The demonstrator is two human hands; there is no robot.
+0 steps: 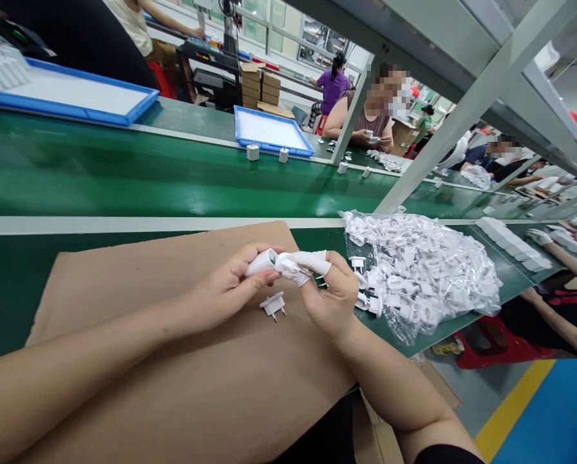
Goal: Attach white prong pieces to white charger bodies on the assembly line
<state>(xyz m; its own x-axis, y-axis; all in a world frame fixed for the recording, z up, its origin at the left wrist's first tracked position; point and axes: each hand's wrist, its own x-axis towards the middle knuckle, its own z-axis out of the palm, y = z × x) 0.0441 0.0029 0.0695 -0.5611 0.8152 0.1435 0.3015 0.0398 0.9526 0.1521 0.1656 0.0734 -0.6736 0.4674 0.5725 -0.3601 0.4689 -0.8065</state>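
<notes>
Left hand (233, 277) gripping white rounded plastic housing (258, 263); right hand (331, 293) pinching white plastic part (284, 263) at its end; white two-pin plug (273, 303) on brown cardboard (196, 393).

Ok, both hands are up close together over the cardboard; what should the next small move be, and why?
Probably line up the small white part in the right hand with the white housing in the left hand: the housing's open end faces that part, and they sit close. Whether they already touch is hard to tell.
</notes>
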